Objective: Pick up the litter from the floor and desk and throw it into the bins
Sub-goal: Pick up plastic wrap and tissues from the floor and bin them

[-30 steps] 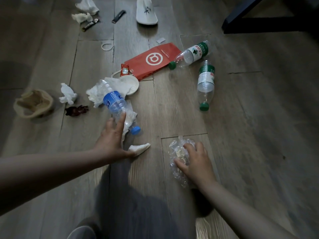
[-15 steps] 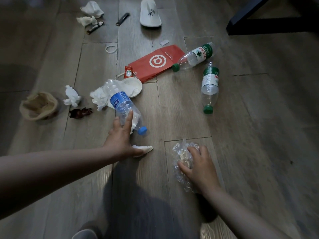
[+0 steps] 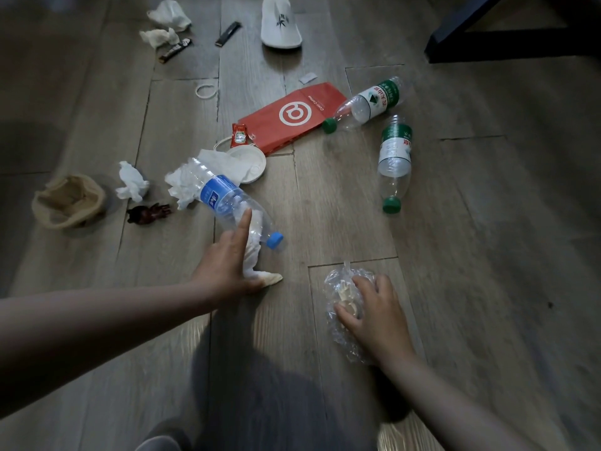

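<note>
Litter lies scattered on the wooden floor. My left hand (image 3: 227, 265) pinches a crumpled white tissue (image 3: 260, 275), and its forefinger lies along a clear bottle with a blue label and cap (image 3: 224, 200). My right hand (image 3: 374, 310) curls over a crumpled clear plastic wrapper (image 3: 338, 288) that rests on the floor. Two green-capped bottles (image 3: 370, 102) (image 3: 395, 154) lie further right. A red paper bag (image 3: 292, 115), a ketchup sachet (image 3: 238, 135), a white lid (image 3: 248, 161) and more tissues (image 3: 131, 182) lie beyond the blue bottle.
A tan fabric basket (image 3: 68, 201) and a small dark figurine (image 3: 148, 213) sit at the left. A white slipper (image 3: 280, 22), dark wrappers (image 3: 175, 50) and tissues (image 3: 169, 14) lie at the far end. Dark furniture legs (image 3: 487, 43) stand at the top right.
The blue bottle's cap end has swung to the right under my left hand. My right hand has stayed on the plastic wrapper. The view has shifted slightly.
</note>
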